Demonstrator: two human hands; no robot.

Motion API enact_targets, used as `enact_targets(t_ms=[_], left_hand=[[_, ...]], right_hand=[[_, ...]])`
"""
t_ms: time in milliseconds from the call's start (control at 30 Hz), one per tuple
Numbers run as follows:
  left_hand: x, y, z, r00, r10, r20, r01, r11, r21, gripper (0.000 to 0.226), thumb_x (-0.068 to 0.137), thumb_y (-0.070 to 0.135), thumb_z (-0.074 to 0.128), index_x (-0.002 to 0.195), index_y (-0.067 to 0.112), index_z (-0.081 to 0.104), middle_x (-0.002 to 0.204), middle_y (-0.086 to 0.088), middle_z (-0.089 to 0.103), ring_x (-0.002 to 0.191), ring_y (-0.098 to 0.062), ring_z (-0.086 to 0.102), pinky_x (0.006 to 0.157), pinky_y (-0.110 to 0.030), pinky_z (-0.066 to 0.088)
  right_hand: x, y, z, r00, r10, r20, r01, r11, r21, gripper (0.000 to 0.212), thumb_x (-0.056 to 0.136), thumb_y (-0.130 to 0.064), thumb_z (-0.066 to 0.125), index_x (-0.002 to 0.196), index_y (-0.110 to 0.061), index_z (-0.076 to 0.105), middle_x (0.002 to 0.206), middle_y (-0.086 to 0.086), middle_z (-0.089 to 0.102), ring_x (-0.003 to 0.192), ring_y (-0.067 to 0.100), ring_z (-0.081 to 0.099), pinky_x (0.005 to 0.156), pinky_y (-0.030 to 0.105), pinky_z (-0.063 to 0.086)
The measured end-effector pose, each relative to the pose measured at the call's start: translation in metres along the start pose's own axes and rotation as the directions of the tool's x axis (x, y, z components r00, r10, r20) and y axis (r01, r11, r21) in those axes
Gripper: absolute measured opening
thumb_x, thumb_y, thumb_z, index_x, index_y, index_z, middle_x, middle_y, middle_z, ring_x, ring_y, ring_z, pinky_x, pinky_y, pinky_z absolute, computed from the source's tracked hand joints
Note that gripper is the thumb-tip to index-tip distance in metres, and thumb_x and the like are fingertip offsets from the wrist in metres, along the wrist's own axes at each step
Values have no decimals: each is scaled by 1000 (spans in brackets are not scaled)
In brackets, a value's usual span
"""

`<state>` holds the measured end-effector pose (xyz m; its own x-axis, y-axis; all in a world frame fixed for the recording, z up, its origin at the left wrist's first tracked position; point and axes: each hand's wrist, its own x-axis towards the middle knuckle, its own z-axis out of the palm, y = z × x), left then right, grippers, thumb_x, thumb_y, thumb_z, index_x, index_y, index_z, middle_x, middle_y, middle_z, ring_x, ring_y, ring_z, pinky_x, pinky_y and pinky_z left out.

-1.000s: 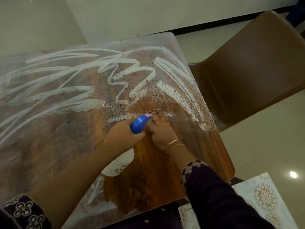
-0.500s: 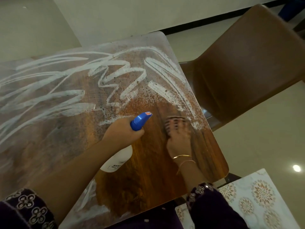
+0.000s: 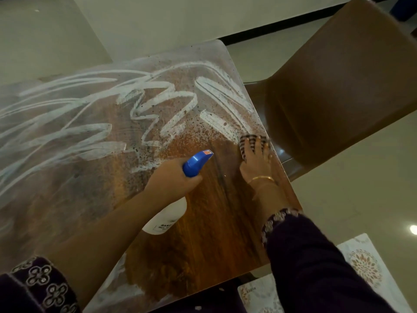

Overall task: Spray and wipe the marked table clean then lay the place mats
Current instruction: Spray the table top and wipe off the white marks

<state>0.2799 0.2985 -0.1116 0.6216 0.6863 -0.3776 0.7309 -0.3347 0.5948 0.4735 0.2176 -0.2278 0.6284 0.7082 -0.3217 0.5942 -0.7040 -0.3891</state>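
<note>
Wiping begun, most marks left

Place mats (image 3: 366,265) with a floral print lie off the bench (image 3: 214,236) at the near right, not yet laid. The near right patch of the bench shows bare, clean wood. Above it the left hand (image 3: 171,179) is wrapped round a blue-headed spray bottle (image 3: 196,163), while the right hand (image 3: 256,164) presses a striped cloth (image 3: 247,141) flat under spread fingers near the right edge. Farther off, white scribbles (image 3: 90,132) and spray droplets cover the rest, so most wiping remains.
</note>
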Motion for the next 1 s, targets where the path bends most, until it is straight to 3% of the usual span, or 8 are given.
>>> enact_targets(t_ms=[167, 367, 433, 533, 633, 733, 900, 1000], left_hand=[[6, 3, -2, 1000, 0, -22, -1, 1000, -26, 39, 83, 20, 63, 58, 21, 34, 49, 2, 31, 43, -12, 29, 48, -22, 27], [7, 1, -5, 999, -25, -31, 25, 1000, -17, 36, 84, 21, 63, 60, 21, 36, 50, 2, 34, 44, -11, 32, 48, -20, 29], [6, -3, -7, 998, -50, -44, 49, 999, -20, 34, 84, 22, 63, 61, 23, 38, 50, 3, 37, 44, -11, 34, 49, -20, 30], [5, -7, -9, 994, -84, -68, 82, 996, -45, 34, 84, 23, 64, 62, 26, 39, 49, 3, 38, 43, -11, 36, 48, -21, 32], [7, -8, -11, 992, -88, -86, 86, 996, -33, 36, 84, 23, 64, 61, 24, 37, 49, 2, 36, 43, -11, 34, 47, -22, 31], [8, -10, -13, 993, -96, -69, 94, 995, -27, 38, 83, 22, 64, 59, 22, 35, 48, 2, 33, 41, -11, 31, 47, -22, 29], [5, -17, -16, 991, -122, -54, 120, 992, -48, 33, 82, 23, 65, 60, 21, 40, 49, 2, 38, 43, -12, 36, 49, -23, 33], [2, -22, -19, 989, -142, -47, 140, 989, -49, 33, 83, 23, 64, 62, 21, 40, 49, 2, 37, 43, -12, 36, 48, -22, 33]], right_hand=[[-69, 25, 12, 970, 231, -79, -230, 973, 19, 66, 93, -18, 42, 151, -19, 11, 158, 13, -8, 144, 36, -14, 117, 55, -2], [5, -5, -10, 963, 263, -64, -259, 964, 60, 62, 96, -30, 42, 151, -23, 13, 158, 12, -7, 144, 37, -12, 115, 57, -3], [32, -21, -10, 980, 187, -65, -185, 982, 35, 63, 95, -29, 42, 151, -24, 13, 159, 12, -6, 143, 38, -12, 114, 58, -2], [38, -48, 11, 992, -108, -67, 101, 989, -104, 62, 94, -22, 37, 151, -21, 14, 159, 12, -1, 144, 38, -7, 114, 58, -4], [-8, -64, 33, 926, -376, 21, 375, 919, -123, 61, 94, -14, 34, 151, -21, 13, 159, 9, 0, 146, 32, -7, 116, 53, -6], [-42, -42, 30, 881, -450, 144, 467, 876, -119, 64, 95, -14, 36, 151, -23, 9, 159, 8, -3, 146, 32, -9, 115, 50, -7], [4, 18, -5, 988, -147, -40, 137, 972, -189, 61, 90, -18, 25, 150, -16, 19, 158, 16, 7, 145, 36, -2, 117, 54, 7], [26, -6, -6, 996, -11, -93, -3, 990, -142, 66, 83, -19, 23, 150, -16, 22, 158, 16, 8, 144, 39, 0, 116, 56, 5]])
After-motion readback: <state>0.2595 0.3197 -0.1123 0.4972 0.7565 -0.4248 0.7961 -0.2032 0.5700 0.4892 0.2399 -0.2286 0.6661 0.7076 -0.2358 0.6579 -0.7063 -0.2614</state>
